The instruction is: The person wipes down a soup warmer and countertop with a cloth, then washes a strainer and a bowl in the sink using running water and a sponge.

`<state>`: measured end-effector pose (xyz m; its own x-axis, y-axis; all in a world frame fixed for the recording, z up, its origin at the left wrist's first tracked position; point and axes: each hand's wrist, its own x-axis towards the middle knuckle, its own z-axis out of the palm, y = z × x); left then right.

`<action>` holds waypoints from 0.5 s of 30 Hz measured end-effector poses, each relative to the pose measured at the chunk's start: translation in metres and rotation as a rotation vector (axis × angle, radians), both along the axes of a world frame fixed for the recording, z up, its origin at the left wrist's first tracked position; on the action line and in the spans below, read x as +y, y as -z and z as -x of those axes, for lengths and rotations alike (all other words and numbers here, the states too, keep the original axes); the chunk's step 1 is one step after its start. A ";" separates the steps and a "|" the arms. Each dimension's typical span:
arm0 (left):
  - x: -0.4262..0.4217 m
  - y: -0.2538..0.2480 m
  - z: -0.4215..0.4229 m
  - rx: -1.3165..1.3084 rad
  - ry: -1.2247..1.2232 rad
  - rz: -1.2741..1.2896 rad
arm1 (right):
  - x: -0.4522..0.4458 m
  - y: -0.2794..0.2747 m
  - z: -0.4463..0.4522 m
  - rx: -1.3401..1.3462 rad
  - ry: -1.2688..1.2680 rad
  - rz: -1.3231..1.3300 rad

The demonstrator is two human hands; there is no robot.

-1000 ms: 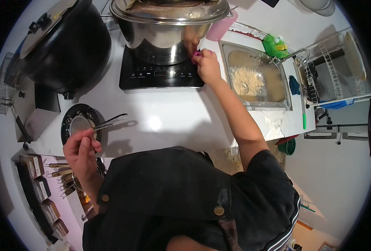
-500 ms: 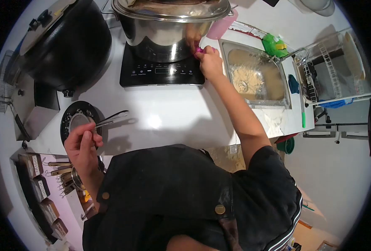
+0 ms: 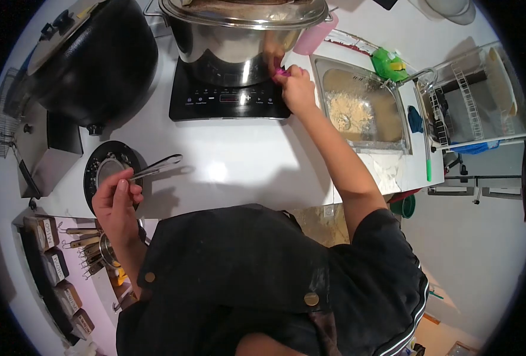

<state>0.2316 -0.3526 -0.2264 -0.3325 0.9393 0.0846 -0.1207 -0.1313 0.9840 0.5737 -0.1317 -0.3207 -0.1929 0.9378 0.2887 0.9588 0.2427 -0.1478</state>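
White table [image 3: 233,163] in a tight kitchen, black induction cooktop [image 3: 186,111] at the back, steel pot [image 3: 227,44] on it, lid on. Left hand [image 3: 114,202] raised over the table's left part, thumb and fingers pinched narrow on a slim metal tool [image 3: 161,167]; tool pokes out right of the fingertips, rounded end pointing away from the hand, other end hidden by the hand. Black plate [image 3: 89,184] with a round mesh piece sits just beyond and partly behind that hand. Right hand [image 3: 299,92] reaches to the cooktop's right edge, fingers closed around a pink item [image 3: 281,75], probably cloth or sponge, mostly covered; visible part sticks out left of the fingers, at the pot's lower right side, contact with the wall not clear. Big black pot [image 3: 100,71] stands left of the cooktop; sink [image 3: 387,141] with pale food bits lies right of the right hand.
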 end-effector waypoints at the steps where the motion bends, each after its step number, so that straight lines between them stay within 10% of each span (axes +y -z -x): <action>1: 0.000 -0.002 -0.002 0.001 0.025 -0.033 | 0.001 -0.002 0.000 -0.028 0.040 -0.004; 15: -0.002 -0.002 0.000 -0.045 0.074 -0.112 | -0.006 0.012 0.008 0.040 0.020 -0.085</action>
<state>0.2312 -0.3545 -0.2247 -0.2689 0.9469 0.1766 -0.1776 -0.2289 0.9571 0.5653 -0.1379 -0.3326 -0.1609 0.9131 0.3745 0.9574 0.2366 -0.1656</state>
